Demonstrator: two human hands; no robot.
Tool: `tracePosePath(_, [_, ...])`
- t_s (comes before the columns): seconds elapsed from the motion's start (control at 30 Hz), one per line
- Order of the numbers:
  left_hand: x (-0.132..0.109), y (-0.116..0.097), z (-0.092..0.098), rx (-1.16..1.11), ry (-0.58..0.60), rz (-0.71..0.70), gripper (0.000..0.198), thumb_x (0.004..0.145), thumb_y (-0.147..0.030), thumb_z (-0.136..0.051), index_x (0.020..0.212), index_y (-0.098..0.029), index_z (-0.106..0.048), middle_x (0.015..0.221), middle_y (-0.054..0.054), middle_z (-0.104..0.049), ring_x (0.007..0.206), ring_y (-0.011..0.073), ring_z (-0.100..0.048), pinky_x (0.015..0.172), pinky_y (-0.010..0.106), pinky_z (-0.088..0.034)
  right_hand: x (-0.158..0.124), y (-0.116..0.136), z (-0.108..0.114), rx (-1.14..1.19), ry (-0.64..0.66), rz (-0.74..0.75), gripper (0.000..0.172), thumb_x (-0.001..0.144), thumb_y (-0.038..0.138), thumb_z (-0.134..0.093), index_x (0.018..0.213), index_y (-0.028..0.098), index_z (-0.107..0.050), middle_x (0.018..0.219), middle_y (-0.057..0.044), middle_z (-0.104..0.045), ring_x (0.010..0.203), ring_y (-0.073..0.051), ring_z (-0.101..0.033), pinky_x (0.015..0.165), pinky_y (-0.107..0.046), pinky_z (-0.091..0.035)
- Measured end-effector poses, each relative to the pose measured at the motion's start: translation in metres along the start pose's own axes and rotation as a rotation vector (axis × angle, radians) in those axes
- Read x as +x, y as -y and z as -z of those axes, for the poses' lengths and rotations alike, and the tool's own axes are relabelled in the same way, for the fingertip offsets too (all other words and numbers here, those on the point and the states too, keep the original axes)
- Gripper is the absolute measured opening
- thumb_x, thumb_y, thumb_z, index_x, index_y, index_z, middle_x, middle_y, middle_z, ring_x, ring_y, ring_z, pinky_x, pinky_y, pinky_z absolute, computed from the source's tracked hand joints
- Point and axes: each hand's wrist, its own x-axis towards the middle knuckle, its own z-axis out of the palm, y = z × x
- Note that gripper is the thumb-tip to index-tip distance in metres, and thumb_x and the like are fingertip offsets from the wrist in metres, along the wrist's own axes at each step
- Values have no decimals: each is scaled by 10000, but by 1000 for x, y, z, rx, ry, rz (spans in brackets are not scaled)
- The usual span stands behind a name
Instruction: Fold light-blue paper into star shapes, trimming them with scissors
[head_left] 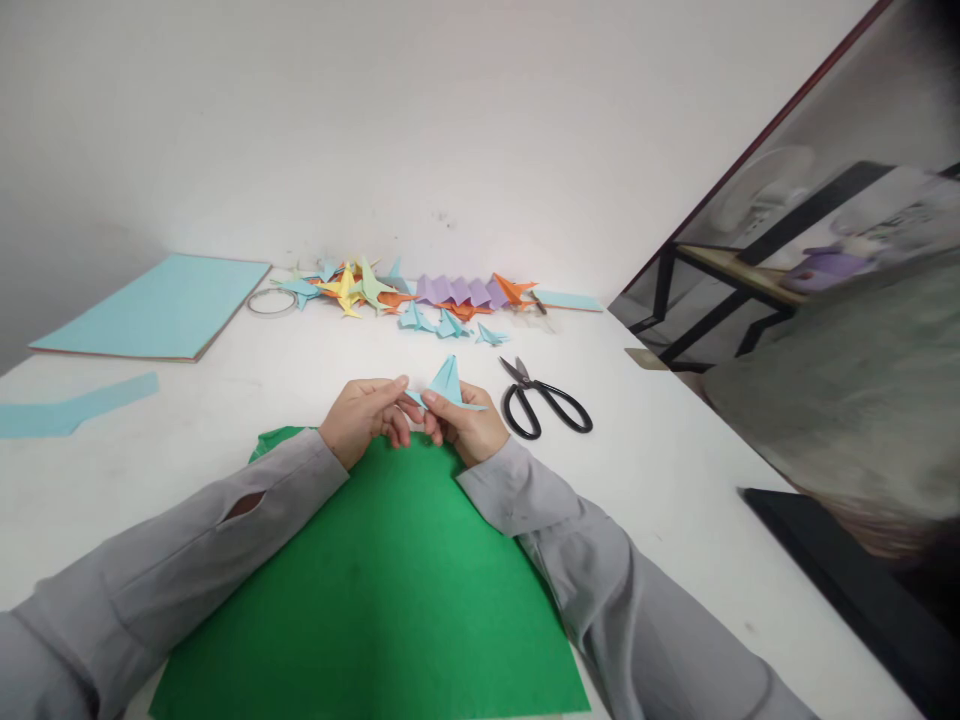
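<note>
A small light-blue folded paper figure [448, 383] is held between both hands just above the far edge of a green sheet [375, 600]. My left hand [366, 415] pinches its left end with fingers closed. My right hand [466, 425] grips it from below and the right, thumb pressed on the paper. Both sleeves are grey.
Black scissors [546, 402] lie just right of my hands. A row of coloured folded paper figures [405, 290] lines the wall, with a tape ring [271, 301] beside it. A stack of blue paper [157, 308] and a blue strip [71, 408] lie at the left. The table edge drops off on the right.
</note>
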Motion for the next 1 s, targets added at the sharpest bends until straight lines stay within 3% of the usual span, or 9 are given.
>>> tracePosePath(0.13, [0,2,0,49,-25,-62,361,591,-446,-693,565,-103,-580,455,9,-575,352,93,-506,343,198,-380,-1,1,-1,-23,44,-25,289,663,383,-673,575,132,-559,420,27,-569,301,-59,-466,308,-161,-352])
tracePosePath(0.23, [1,4,1,42,-26,-71,391,598,-490,-669,564,-111,-577,455,10,-575,348,93,-501,339,202,-378,-1,0,-2,-51,48,-8,284,670,382,-669,582,133,-563,428,27,-569,306,-60,-470,311,-163,-357])
tracePosePath(0.4, [0,5,2,126,-15,-98,257,619,-360,-705,649,-122,-613,496,-6,-587,380,83,-504,361,201,-382,0,-3,0,-62,52,6,298,677,404,-659,593,129,-578,440,23,-572,320,-64,-487,316,-160,-367])
tracePosePath(1.0, [1,3,3,74,-41,-46,224,594,-308,-712,599,-102,-622,523,27,-615,397,92,-531,367,197,-388,-2,1,-2,-44,11,19,279,667,378,-672,577,141,-554,422,28,-567,306,-64,-466,310,-167,-355])
